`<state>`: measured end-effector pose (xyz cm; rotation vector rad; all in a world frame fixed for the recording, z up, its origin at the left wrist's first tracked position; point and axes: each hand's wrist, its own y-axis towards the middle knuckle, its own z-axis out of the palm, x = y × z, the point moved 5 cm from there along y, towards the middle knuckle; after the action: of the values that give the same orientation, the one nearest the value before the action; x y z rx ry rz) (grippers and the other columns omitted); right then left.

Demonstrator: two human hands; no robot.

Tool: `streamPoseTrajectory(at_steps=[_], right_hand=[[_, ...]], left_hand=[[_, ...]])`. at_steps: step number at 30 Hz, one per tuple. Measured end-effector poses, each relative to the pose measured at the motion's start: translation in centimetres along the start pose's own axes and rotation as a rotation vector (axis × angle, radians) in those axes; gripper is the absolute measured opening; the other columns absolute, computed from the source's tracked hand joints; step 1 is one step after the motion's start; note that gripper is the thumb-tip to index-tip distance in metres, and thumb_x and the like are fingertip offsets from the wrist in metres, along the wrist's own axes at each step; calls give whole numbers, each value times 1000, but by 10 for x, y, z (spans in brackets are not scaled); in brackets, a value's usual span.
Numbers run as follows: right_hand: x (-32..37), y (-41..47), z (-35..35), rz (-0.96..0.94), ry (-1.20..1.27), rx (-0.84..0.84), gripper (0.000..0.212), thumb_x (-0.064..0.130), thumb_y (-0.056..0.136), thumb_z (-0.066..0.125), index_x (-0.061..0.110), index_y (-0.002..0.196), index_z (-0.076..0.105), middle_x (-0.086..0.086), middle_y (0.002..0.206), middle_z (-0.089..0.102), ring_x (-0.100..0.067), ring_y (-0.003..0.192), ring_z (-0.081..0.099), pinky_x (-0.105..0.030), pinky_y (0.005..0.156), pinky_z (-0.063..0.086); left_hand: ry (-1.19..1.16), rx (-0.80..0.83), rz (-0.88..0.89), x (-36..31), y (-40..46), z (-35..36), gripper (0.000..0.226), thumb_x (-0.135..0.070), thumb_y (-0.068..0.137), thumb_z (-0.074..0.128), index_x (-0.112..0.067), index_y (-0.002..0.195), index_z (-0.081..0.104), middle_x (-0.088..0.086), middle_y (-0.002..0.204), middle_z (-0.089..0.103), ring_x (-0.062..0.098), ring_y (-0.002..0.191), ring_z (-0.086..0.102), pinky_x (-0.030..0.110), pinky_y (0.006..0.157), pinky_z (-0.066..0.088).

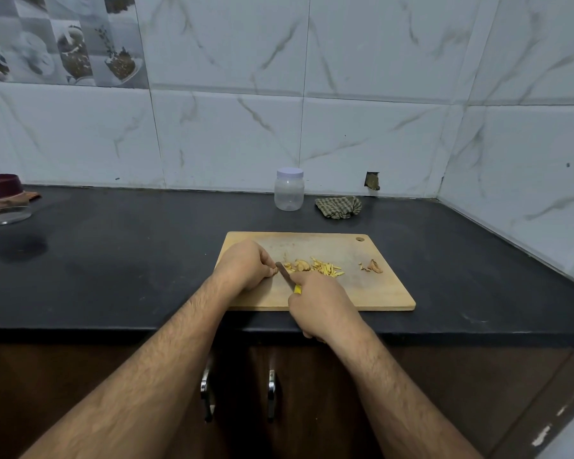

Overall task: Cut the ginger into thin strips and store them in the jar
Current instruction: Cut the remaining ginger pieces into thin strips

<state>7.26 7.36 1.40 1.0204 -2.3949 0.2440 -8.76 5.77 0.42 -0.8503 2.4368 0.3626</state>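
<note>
White marble-patterned wall tiles [362, 94] rise behind a dark tabletop [130, 260] that fills the middle of the view, with brown cabinet doors [80, 376] and two metal handles [271, 394] below its front edge. On the tabletop lies a wooden cutting board [378, 293], its near edge close to the tabletop's front. Behind the board, near the wall, stands a clear plastic jar [289, 193] with its pale lid on, and just to its right sits a crumpled checked cloth [338, 207]. At the far left edge are a maroon bowl [0, 185] and a glass dish [5, 215]. The left hand [246, 268] rests on the board's left part, fingers curled with the tips pressed together against the board beside the blade; whether they pinch a bit of ginger cannot be told. The right hand [322, 306] grips the yellow handle of a knife [284, 271], forefinger stretched along its back, blade angled up-left. Right of the blade lies a pile of ginger slices [297, 266] and thin ginger strips [327, 268]. Farther right lie a few brownish peel scraps [373, 266].
</note>
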Motion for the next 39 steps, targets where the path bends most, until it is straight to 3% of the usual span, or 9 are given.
streamPoseTrajectory(at_steps=[4,10,14,18,24,28,33,37,39], right_hand=[[2,5,0,12,-47,6,50,8,91,45,20,139,53,-6,115,64,-26,88,67,-39,80,59],[1,7,-1,15,-80,16,49,8,93,46,20,140,53,-6,129,61,-24,113,57,-34,91,52],[0,7,-3,21,-45,-15,50,8,94,45,20,142,52,-4,135,58,-23,119,56,-33,95,50],[0,6,-2,15,-64,-11,47,9,94,45,18,140,53,-6,134,59,-24,119,55,-34,95,50],[4,10,1,20,-88,28,49,7,91,46,19,137,56,-7,125,63,-24,111,59,-34,89,53],[1,7,3,26,-52,79,47,5,90,44,17,133,57,-4,100,63,-24,85,62,-31,60,51],[-6,-4,-4,32,-42,83,44,6,90,43,16,130,58,-2,88,61,-25,80,65,-33,61,53],[-14,-4,-2,88,113,117,56,3,90,38,19,144,44,-10,92,68,-16,50,63,-28,45,50],[-18,-2,1,99,154,150,59,4,89,37,18,146,41,-13,87,71,-15,49,64,-28,46,48]], left_hand=[[7,-2,-7,1,0,0,11,-22,89,69,-22,93,79,-7,94,73,10,83,63,24,73,49],[1,-2,-5,1,-1,0,11,-22,89,69,-22,94,79,-7,93,73,7,78,60,22,68,45],[4,-5,-5,0,-1,0,11,-22,89,68,-22,93,79,-7,88,71,5,71,55,21,58,40],[4,-7,-7,1,-1,0,11,-21,89,68,-23,91,79,-9,85,70,5,73,57,22,63,43],[2,-11,-10,1,-1,0,11,-22,89,68,-23,90,79,-10,92,73,4,77,59,20,59,42],[-4,-25,-7,1,-2,0,11,-22,89,68,-24,87,78,-10,95,73,6,86,62,22,68,46],[21,-48,-4,3,-4,-2,14,-23,89,65,-22,88,79,-8,96,74,9,92,63,26,77,51],[20,-53,-15,3,-6,-6,14,-24,89,65,-20,87,78,-6,91,73,9,79,61,25,69,48],[22,-55,-14,3,-7,-7,13,-24,89,66,-19,85,77,-6,89,72,7,71,58,24,66,46]])
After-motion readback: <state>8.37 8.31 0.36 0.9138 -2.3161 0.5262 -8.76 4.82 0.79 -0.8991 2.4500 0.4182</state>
